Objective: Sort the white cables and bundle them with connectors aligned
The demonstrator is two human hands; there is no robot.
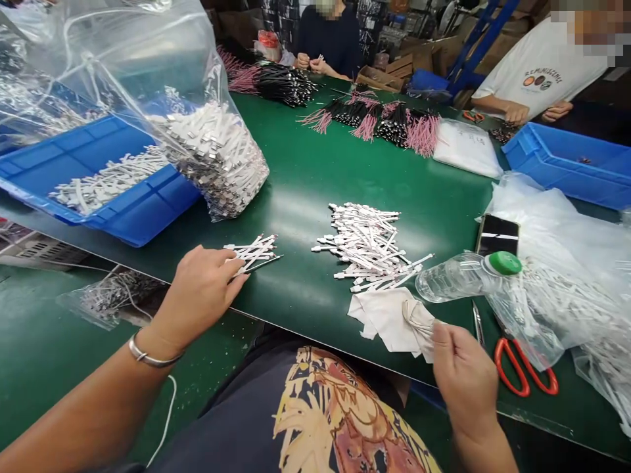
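My left hand (pixel 204 286) is at the table's near edge, its fingers and thumb curled around the near ends of a small bunch of short white cables (pixel 259 249). The rest of that bunch fans out on the green tabletop. To its right lies a larger loose heap of similar white cables (pixel 365 243). My right hand (pixel 463 368) is closed, with thumb and fingers pinched on thin beige loops that look like rubber bands (pixel 417 315). These loops lie over a crumpled white cloth (pixel 382 315) below the heap.
A clear bottle (pixel 456 276) with a green cap lies beside a phone (pixel 497 235) and red-handled scissors (pixel 525 368). On the left, a plastic bag of white parts (pixel 217 151) leans on a blue tray (pixel 142 213). Two people sit across, near black-and-pink wire bundles (pixel 367 118).
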